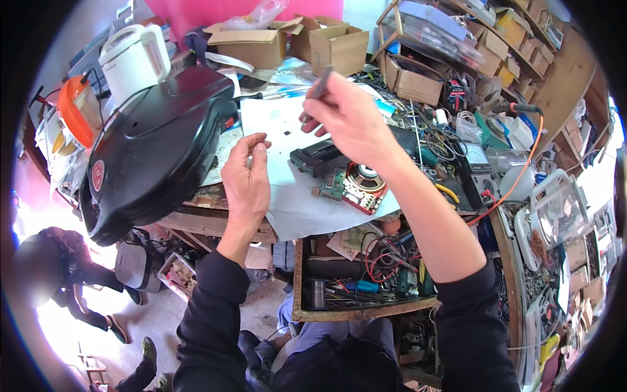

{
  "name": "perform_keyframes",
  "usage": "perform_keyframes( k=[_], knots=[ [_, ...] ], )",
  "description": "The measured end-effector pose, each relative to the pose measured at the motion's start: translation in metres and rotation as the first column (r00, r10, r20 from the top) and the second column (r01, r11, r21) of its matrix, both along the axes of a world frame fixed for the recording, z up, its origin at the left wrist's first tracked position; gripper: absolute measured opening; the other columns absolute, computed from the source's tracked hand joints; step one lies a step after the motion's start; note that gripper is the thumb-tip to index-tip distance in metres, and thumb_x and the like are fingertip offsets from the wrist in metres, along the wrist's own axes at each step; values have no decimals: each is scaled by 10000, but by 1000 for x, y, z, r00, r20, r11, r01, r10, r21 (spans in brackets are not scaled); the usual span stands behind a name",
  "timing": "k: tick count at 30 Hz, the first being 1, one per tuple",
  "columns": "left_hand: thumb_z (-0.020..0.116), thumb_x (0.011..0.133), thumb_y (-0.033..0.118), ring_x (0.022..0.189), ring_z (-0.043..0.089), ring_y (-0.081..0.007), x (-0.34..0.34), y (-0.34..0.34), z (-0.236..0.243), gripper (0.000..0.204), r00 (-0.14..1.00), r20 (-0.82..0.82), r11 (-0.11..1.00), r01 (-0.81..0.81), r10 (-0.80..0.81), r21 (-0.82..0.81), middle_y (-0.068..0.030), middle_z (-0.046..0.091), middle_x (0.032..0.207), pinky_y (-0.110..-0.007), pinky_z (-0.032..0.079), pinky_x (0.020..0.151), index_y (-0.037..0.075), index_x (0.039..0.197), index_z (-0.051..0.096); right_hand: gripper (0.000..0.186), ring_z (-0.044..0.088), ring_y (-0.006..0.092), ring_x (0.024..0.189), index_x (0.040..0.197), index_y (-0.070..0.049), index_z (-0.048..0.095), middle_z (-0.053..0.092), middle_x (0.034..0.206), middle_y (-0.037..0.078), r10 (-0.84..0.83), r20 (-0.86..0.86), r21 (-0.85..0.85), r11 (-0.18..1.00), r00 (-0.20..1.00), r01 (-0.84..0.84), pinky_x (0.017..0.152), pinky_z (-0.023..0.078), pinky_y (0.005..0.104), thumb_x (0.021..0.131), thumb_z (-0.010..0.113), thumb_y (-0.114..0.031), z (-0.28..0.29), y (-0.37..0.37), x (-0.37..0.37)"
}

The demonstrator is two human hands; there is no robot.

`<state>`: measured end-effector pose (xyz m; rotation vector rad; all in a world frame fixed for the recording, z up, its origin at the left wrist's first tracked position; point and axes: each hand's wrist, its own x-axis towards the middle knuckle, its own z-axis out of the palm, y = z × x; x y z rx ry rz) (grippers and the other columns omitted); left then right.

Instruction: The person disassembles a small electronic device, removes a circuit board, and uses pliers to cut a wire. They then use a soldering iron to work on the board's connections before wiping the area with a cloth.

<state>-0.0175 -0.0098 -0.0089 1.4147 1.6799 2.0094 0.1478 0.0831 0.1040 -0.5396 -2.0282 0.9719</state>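
Workpiece on the white sheet (287, 204), middle of the desk (260, 231): we note a black casing (312, 159) with a green circuit board (335, 185) at its near side and a red-framed speaker (366, 179) to the right of the board. Our right hand (349, 117) is clamped on a dark slim tool (321, 86), raised above the far side of the casing and apart from it; the tool's lower end is partly hidden by the fingers, so we cannot tell its tip. Our left hand (247, 171) hangs to the left of the casing, fingers curled, thumb and forefinger almost together; we cannot tell whether a small item sits between them. A small dark piece (287, 133) lies on the sheet, far of the casing. Judgement on method: we should steady the casing with the left hand before bringing the tool down, keep the tip off the speaker cone, and let the board lie flat so that no lead is strained. The pale sheet should show up small parts well; we would keep them grouped there, clear of the near edge, since the drawer (366, 312) just below is crowded with wires and could swallow anything dropped.
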Motion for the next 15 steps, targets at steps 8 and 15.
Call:
perform_keyframes(
  k=[8, 15],
  knots=[
    [625, 1048, 108, 966, 755, -217, 2, 5, -6, 193, 997, -81, 1000, 5, -7, -24, -155, 771, 1029, -337, 561, 873, -21, 1147, 730, 182, 609, 90, 663, 1033, 18, 686, 671, 779, 37, -467, 10, -1, 884, 884, 467, 615, 492, 280, 1035, 687, -164, -20, -31, 135],
    [619, 1042, 109, 960, 734, -191, 6, 6, -3, 207, 996, -88, 998, -5, 0, -63, -130, 780, 999, -325, 553, 875, -25, 1149, 733, 259, 733, 383, 903, 949, -10, 776, 769, 940, 175, -749, 402, 468, 662, 527, 585, 792, 562, 484, 898, 780, -263, -43, -33, 187]
  ],
)
